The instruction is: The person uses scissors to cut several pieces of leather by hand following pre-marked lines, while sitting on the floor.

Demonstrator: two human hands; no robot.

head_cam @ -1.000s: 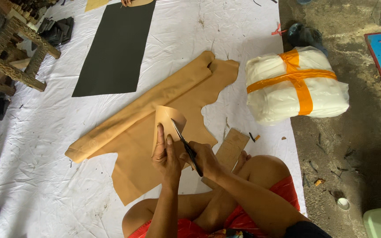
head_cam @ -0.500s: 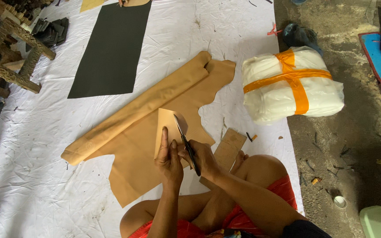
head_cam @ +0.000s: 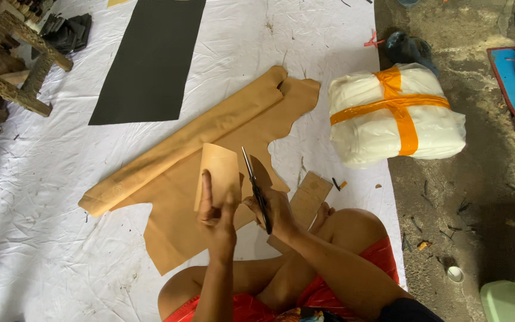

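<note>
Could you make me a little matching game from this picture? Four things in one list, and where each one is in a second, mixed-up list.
Things:
1. scissors
2. white bundle with orange tape
3. black sheet
4. small tan piece

Places:
A. lying flat on the white floor cloth, at the top of the picture
B. held up in the left hand
C. at the cloth's right edge, next to the bare concrete
D. in the right hand, blades pointing away from the person

Pairs: 1-D, 2-C, 3-A, 4-B
</note>
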